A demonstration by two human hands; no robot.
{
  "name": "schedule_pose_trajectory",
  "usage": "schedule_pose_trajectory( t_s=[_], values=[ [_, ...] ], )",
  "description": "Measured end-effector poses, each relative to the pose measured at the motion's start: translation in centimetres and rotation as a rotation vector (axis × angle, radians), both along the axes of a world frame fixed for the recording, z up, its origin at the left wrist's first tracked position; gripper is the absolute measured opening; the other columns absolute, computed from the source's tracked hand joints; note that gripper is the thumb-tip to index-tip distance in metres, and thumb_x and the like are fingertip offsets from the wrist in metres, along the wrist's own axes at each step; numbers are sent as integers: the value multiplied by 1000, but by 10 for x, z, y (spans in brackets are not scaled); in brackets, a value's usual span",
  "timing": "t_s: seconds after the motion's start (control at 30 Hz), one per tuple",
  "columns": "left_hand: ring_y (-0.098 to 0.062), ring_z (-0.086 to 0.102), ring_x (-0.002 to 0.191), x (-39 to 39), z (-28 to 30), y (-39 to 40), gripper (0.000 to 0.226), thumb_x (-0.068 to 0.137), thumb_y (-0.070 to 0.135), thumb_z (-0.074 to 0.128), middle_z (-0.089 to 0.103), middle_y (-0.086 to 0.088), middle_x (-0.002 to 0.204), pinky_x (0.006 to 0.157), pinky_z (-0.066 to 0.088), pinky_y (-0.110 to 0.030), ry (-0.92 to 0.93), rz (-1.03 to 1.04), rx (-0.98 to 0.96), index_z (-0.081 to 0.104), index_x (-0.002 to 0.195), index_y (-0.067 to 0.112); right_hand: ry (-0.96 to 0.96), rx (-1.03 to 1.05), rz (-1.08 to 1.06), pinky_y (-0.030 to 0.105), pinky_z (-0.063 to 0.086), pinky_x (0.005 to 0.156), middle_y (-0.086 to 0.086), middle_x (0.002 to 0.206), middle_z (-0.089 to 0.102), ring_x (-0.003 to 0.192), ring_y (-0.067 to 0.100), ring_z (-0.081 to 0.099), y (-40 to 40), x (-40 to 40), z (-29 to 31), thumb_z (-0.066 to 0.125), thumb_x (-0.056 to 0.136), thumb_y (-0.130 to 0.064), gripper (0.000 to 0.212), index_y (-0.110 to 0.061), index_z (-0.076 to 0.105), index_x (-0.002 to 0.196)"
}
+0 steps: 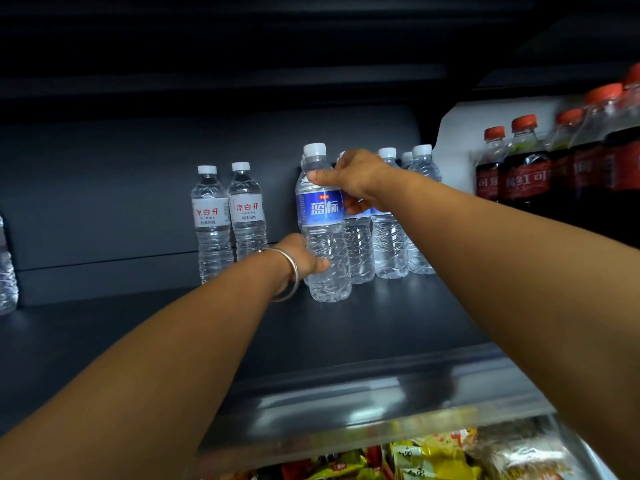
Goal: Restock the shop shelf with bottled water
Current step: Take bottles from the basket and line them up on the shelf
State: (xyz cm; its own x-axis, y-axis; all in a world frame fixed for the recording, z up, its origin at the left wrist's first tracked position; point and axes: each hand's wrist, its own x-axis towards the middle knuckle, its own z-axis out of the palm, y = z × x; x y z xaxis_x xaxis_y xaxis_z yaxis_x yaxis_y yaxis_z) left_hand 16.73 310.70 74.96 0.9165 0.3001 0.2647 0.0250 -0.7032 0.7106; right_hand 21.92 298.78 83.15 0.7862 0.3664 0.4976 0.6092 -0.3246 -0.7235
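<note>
A clear water bottle with a blue label and white cap [322, 220] stands upright on the dark shelf [138, 327], in front of a row of like bottles [391, 237]. My left hand [303, 256], with a metal bangle on its wrist, grips the bottle's lower body. My right hand [353, 178] holds the same bottle at its shoulder, thumb across the front. Two bottles with white labels and red characters [228, 216] stand to the left, apart from the blue-label group.
Dark cola bottles with red caps [526, 161] fill the shelf section to the right behind a white divider. Part of another water bottle [7, 268] shows at the far left edge. Snack packets [433, 455] lie on the shelf below.
</note>
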Motion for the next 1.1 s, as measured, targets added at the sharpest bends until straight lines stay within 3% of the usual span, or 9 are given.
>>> schedule_pose_trajectory(
  t_s=[0.2,0.3,0.37,0.47,0.53,0.63,0.73,0.9,1.1],
  values=[
    [-29,58,110,-19,-1,-10,35,87,17,63,61,-14,120,95,43,-34,-32,110,146,58,116,-1,4,-19,-32,32,56,63,10,89,62,64,19,58,-7,-17,-8,65,83,-46,50,-5,52,108],
    [-30,55,114,-35,2,-16,39,88,18,62,57,-15,124,93,42,-32,-13,156,229,54,121,-2,-39,-138,-124,37,58,73,11,91,60,72,24,62,-20,-31,-16,60,88,-43,48,-1,55,112],
    [-30,55,113,-48,4,-21,37,89,16,61,58,-15,123,94,42,-32,-31,131,245,54,120,-2,-114,-283,-194,37,53,86,15,111,59,91,29,62,-32,-46,-24,57,91,-38,52,0,51,126],
    [-30,55,115,-74,5,-34,40,87,12,61,57,-16,127,101,43,-37,-93,39,204,52,125,1,-228,-475,-236,30,34,102,12,143,42,127,27,44,-50,-77,-41,55,93,-34,61,-12,32,146],
    [-29,51,121,-96,2,-45,46,87,11,61,53,-15,132,103,42,-34,-139,-15,204,48,130,4,-262,-560,-253,31,30,105,10,150,34,135,27,35,-62,-100,-55,53,94,-32,66,-19,21,150],
    [-26,49,123,-134,-11,-64,51,85,9,61,50,-12,136,97,36,-24,-249,-99,270,44,133,7,-363,-639,-378,40,31,106,6,148,38,135,28,34,-79,-136,-79,55,92,-37,68,-23,20,149],
    [-25,42,129,-170,-37,-78,59,84,9,62,42,-8,143,104,33,-26,-324,-186,317,38,137,11,-475,-690,-492,46,27,106,1,152,30,137,27,30,-96,-173,-113,58,89,-40,71,-24,22,148],
    [-25,37,131,-212,-106,-94,61,80,7,63,39,-7,141,109,31,-40,-374,-294,335,38,136,12,-559,-724,-511,41,25,104,3,153,29,136,25,30,-116,-229,-190,57,88,-38,69,-21,26,147],
    [-26,39,129,-234,-228,-106,62,79,3,62,40,-10,139,107,33,-33,-268,-376,327,39,136,10,-441,-870,-464,40,23,104,5,154,27,137,25,28,-137,-268,-314,55,89,-38,68,-19,26,147]
  ],
)
